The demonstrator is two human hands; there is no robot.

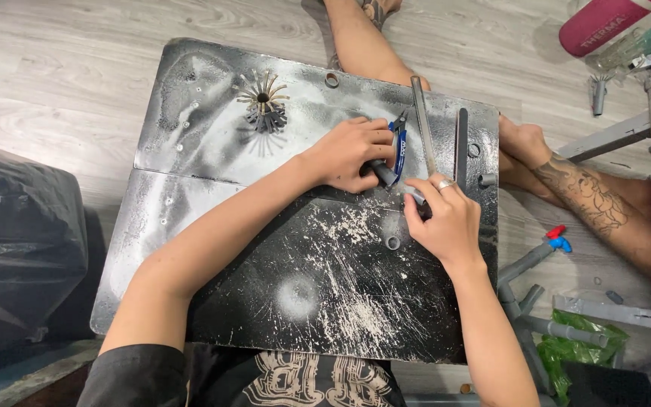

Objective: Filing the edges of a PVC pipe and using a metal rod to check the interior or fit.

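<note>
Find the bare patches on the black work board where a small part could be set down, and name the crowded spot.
Free: the board left of the left hand, and its near half below the right hand. Crowded: around the blue-handled cutters, metal file and spiked part.

Bright, even indoor light fills the whole head-camera view, with no single lamp visible. The pale wood-grain floor looks washed out toward the top left. Shadows are soft and short: a faint one lies under the left hand and forearm on the black board, and another under the right hand. The board's grey paint haze gives a dull sheen but no hard glare. A black plastic bag at the left edge carries small glossy highlights. Focus is sharp in the middle; the corners soften slightly, and straight edges bow outward from wide-angle distortion. No motion blur shows.
</note>
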